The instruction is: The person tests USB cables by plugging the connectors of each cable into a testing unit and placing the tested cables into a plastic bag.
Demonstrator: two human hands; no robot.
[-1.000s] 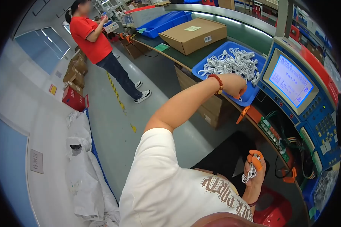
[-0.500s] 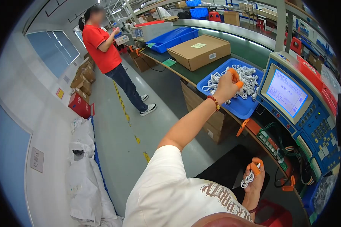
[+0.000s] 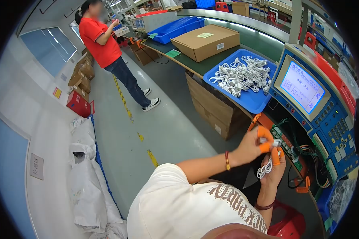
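Note:
My left hand (image 3: 253, 145), with orange finger cots on the thumb and finger, is pinched around a white cable end with a plug (image 3: 276, 142); motion blurs its fingertips. Just below and close to it, my right hand (image 3: 273, 169) is closed on a coiled white cable (image 3: 264, 170), also with orange finger cots. I cannot tell whether the plug and the coil belong to one cable. A blue tray (image 3: 254, 104) on the bench holds a heap of coiled white cables (image 3: 243, 75).
Right of the tray stands a blue tester (image 3: 315, 103) with a lit screen. In front of it lie a green terminal board (image 3: 285, 141) and wires. A cardboard box (image 3: 207, 42) and a blue bin (image 3: 175, 30) are farther along. A person in red (image 3: 101, 40) stands left.
My left hand has come back from the cable heap in the tray to meet my right hand. The right hand has risen slightly and still holds the coiled cable.

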